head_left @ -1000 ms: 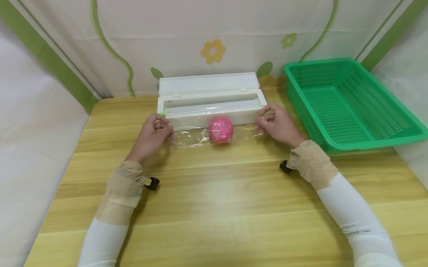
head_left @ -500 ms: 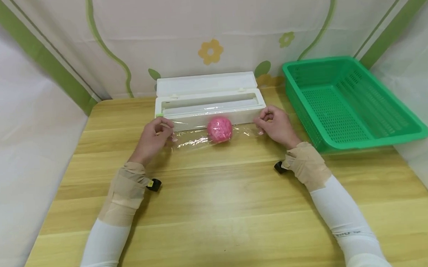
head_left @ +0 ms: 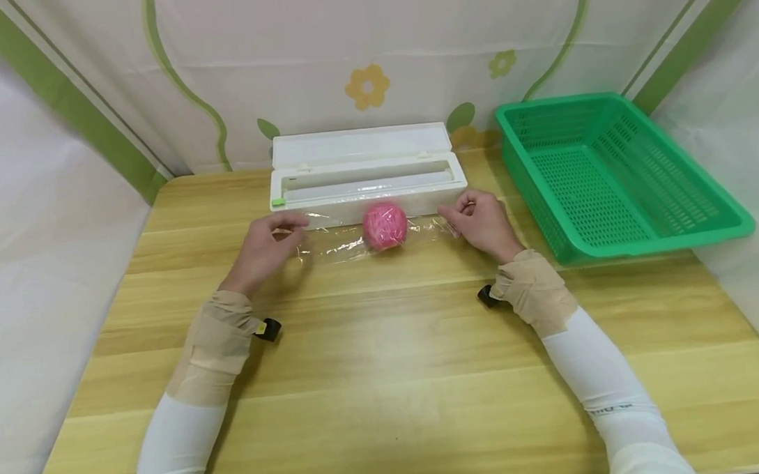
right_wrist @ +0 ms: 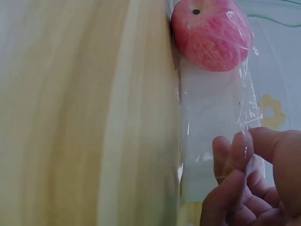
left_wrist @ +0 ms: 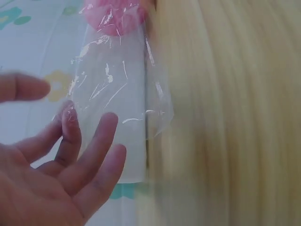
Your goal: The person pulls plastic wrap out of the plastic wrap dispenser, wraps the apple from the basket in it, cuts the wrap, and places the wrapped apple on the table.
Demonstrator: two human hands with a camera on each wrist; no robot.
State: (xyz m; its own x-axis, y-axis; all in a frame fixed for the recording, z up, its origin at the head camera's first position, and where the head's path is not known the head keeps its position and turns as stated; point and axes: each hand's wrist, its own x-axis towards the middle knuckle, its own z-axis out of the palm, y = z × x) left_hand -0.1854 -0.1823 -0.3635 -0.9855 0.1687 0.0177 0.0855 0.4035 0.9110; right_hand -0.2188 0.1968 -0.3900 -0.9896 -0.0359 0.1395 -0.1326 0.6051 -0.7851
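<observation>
A pink-red apple (head_left: 385, 226) sits near the table's twelve o'clock edge, just before the long front wall of a white box (head_left: 425, 199); whether it touches that wall I cannot tell. Clear film (head_left: 342, 247) lies over the apple and reaches out crinkled and glinting toward nine and three o'clock. At the nine o'clock end is the left hand (head_left: 263, 248), its thumb apart from the loosely spread fingers, the film's edge by their tips. At three o'clock the right hand (head_left: 482, 223) pinches the other end between thumb and finger. The box's lid (head_left: 360, 145) is raised at twelve o'clock, a pale roll (head_left: 368, 187) lies inside, and a green slider (head_left: 278, 201) marks the near left corner. Toward two o'clock stands a green basket (head_left: 662, 244) with slotted walls, its near right corner jutting past the tabletop. The table (head_left: 390, 376) is pale yellow wood, its grain running from side to side, with a soft gleam toward six o'clock from the apple. Beyond, at twelve, hangs a whitish cloth (head_left: 284, 31) printed with yellow and green flowers, leaves and curling stems; green bands climb toward ten and two, and pale sheeting (head_left: 34, 228) closes both sides.
</observation>
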